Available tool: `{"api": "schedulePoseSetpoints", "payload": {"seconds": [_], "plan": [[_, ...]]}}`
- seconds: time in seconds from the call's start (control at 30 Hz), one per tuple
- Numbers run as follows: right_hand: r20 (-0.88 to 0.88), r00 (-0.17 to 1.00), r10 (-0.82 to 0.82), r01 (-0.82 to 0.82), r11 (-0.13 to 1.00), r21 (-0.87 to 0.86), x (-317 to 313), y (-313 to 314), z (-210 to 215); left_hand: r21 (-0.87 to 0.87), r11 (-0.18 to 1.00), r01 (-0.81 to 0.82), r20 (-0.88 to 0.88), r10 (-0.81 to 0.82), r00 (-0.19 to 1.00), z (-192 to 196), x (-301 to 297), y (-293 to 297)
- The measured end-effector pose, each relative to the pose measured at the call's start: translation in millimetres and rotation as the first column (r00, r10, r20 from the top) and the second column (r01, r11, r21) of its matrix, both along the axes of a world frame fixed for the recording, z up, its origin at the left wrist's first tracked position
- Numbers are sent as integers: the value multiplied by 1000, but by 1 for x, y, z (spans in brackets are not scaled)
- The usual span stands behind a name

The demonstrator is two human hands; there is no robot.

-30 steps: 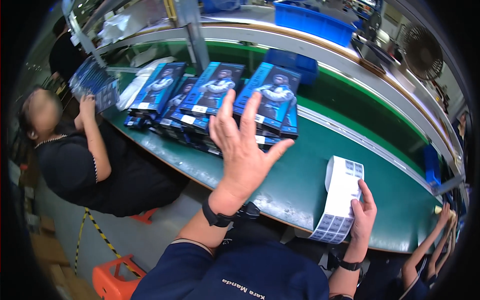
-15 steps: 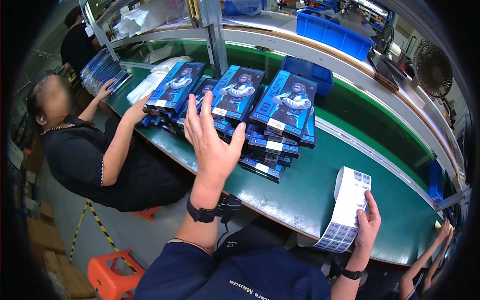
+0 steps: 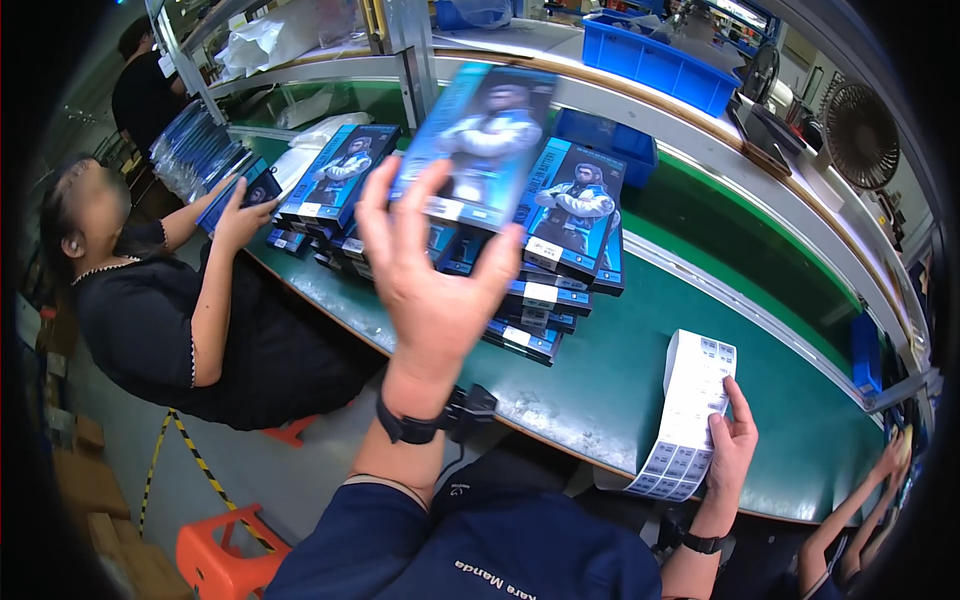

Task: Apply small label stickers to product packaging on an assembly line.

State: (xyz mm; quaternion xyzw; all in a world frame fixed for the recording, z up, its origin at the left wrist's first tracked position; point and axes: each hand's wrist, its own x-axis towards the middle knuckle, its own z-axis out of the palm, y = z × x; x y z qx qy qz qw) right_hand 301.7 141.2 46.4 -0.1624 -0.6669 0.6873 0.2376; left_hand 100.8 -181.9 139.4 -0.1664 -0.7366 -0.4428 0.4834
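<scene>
The left hand (image 3: 435,290) grips a blue box (image 3: 478,148) by its near end, raised above the box stacks (image 3: 545,270) on the green table (image 3: 640,380), long axis pointing far. To the near right, well apart, the right hand (image 3: 732,450) grasps a label strip (image 3: 690,410).

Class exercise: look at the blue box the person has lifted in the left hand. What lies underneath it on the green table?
Under the lifted blue box are stacks of similar blue boxes on the green table. The left hand and the raised box hide part of the stacks, so their count cannot be told.
</scene>
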Motion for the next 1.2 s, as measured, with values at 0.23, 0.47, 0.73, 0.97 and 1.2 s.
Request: {"api": "schedulePoseSetpoints", "payload": {"seconds": [0.23, 0.47, 0.73, 0.97, 1.2], "plan": [[17, 1000, -24, 23, 999, 40, 0, 2, -1, -254, 965, 68, 164, -27, 986, -8, 25, 60], [14, 1000, -9, 8, 999, 31, 0, 2, -2, -262, 965, 16, 116, 15, 993, -20, 27, 54], [17, 1000, 9, -10, 999, 37, 2, 0, 2, -239, 957, -162, 164, 205, 965, -35, -2, -17], [32, 999, 4, -6, 999, 43, 1, 2, 0, -344, 927, -151, 314, 265, 912, -51, -10, -44], [29, 1000, -5, 4, 998, 58, 1, 2, -2, -299, 931, -210, 267, 293, 918, -60, -17, -49]]}}
